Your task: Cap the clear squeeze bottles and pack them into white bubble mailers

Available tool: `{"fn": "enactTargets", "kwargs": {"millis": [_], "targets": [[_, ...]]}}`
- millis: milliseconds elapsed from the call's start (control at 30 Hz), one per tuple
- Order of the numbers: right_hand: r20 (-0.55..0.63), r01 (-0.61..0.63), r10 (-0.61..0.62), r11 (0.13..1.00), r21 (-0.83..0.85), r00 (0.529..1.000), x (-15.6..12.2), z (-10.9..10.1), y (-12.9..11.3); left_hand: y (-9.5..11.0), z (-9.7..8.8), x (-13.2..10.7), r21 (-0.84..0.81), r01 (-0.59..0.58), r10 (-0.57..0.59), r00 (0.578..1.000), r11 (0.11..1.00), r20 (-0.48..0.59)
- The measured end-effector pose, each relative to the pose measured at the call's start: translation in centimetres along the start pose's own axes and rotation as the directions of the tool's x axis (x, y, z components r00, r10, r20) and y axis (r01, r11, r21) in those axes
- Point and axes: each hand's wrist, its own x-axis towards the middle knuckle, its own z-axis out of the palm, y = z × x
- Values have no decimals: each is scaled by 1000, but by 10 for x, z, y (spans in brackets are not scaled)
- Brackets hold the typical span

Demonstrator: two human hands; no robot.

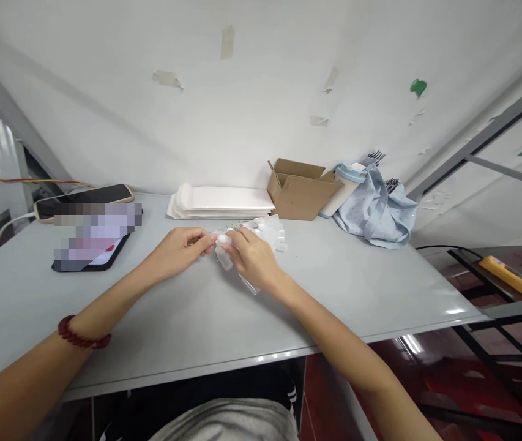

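Note:
Above the middle of the desk (187, 324), my two hands meet at the fingertips. My right hand (255, 260) pinches a small white plastic piece (224, 239) between thumb and fingers. My left hand (182, 250), a dark red beaded bracelet on its wrist, is closed in a pinch at the left end of that piece; what its fingertips hold is too small to make out. Clear and white plastic pieces (272, 231) lie in a loose pile behind and beneath my right hand, which partly hides them. Another clear piece (249, 284) shows under its near side.
Behind my hands lie stacked white flat packs (224, 199), an open cardboard box (304, 199), a tilted cup with a blue lid (351, 173) and a light blue cloth bag (377, 211). Two phones, one dark (98, 197) and one lit (100, 242), rest at left. A wall closes the back.

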Motion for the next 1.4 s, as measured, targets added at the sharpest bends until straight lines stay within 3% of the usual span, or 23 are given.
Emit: {"fn": "enactTargets", "kwargs": {"millis": [167,333,500,733,867,1100,1267,1400], "targets": [[-44,4,-4,1000,14,999,5,-7,32,-10,-2,5,-123,72,-98,971,990,-218],[-226,93,-80,994,49,971,-13,0,48,-8,4,1,-69,-19,13,996,997,-88],[-244,168,-162,986,4,956,-25,-3,46,6,11,-6,88,-141,150,984,986,-98],[-250,177,-174,984,-14,952,-23,-6,45,12,13,-12,143,-278,293,951,950,-97],[-272,201,-198,979,-18,942,-24,-9,40,12,16,-15,23,-243,244,966,970,-83],[-293,251,-246,968,-23,924,-27,-13,31,22,14,-17,-198,2,-5,1000,980,-14],[-237,238,-242,970,-44,941,-27,-13,30,26,8,-15,-247,-8,6,1000,969,-9],[-274,257,-256,966,-34,927,-27,-13,31,25,6,-13,-279,-22,23,1000,960,0]]}}
